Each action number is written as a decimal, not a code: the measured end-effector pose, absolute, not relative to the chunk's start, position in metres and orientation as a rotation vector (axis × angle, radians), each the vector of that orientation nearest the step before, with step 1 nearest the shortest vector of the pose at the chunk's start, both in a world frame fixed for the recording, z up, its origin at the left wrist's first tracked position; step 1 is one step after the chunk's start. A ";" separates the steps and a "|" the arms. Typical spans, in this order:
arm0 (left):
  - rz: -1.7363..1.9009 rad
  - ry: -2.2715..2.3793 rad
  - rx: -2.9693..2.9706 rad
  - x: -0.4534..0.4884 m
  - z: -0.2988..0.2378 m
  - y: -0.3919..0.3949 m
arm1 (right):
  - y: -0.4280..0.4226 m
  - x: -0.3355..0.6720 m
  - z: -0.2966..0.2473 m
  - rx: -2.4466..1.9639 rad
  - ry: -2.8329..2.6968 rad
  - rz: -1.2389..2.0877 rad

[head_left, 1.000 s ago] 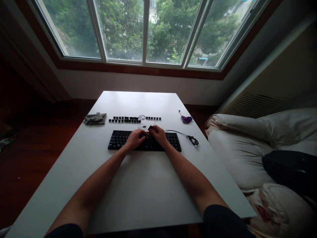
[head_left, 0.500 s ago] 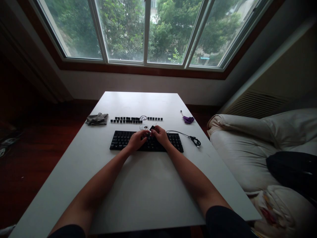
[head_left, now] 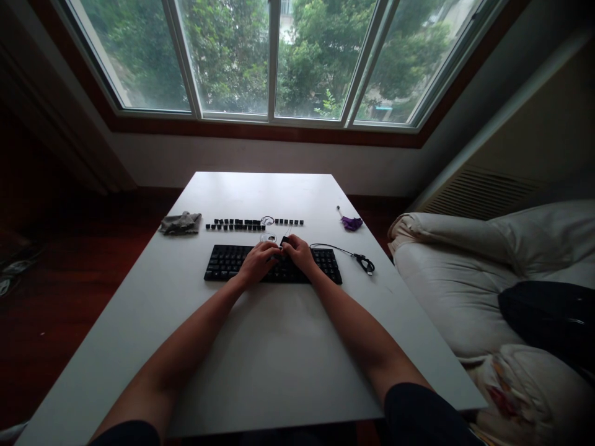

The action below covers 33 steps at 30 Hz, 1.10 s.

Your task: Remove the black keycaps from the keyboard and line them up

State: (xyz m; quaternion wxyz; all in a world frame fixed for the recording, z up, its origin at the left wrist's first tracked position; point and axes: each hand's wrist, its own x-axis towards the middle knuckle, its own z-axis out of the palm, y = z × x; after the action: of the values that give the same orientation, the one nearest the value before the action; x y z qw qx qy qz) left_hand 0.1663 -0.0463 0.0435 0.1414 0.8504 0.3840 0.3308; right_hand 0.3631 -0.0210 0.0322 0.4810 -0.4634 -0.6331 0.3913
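Observation:
A black keyboard (head_left: 225, 263) lies across the table in front of me, its middle covered by my hands. My right hand (head_left: 298, 254) is closed on a small black piece with thin wires sticking up, which looks like a wire keycap puller (head_left: 285, 240). Beside it, my left hand (head_left: 259, 262) is curled over the keys, its fingertips pinched together close to the puller. What those fingertips hold, if anything, is too small to make out. Behind the keyboard stand rows of loose black keycaps (head_left: 235, 227), with a clear round ring-like item (head_left: 268, 237) nearer to my hands.
On the white table (head_left: 279, 347) a grey cloth (head_left: 181, 223) lies at the left. A purple cloth or brush-like item (head_left: 351, 223) rests at the right. The keyboard's coiled cable (head_left: 365, 264) lies right of it. A cushioned sofa (head_left: 446, 279) stands beyond the table's right edge.
My left fingers have drawn in lower over the keys, and the reddish spot between the fingertips no longer shows. The right hand and the black piece have barely shifted.

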 end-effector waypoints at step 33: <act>0.751 1.782 2.356 0.187 0.037 0.076 | -0.016 0.364 0.020 -1.144 -1.556 0.948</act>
State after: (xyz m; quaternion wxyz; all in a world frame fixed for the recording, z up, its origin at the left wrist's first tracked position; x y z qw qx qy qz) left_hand 0.1867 0.0762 0.0371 0.0468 0.7722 0.5839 0.2460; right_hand 0.3640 -0.0160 0.0200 0.4750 -0.4680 -0.6364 0.3878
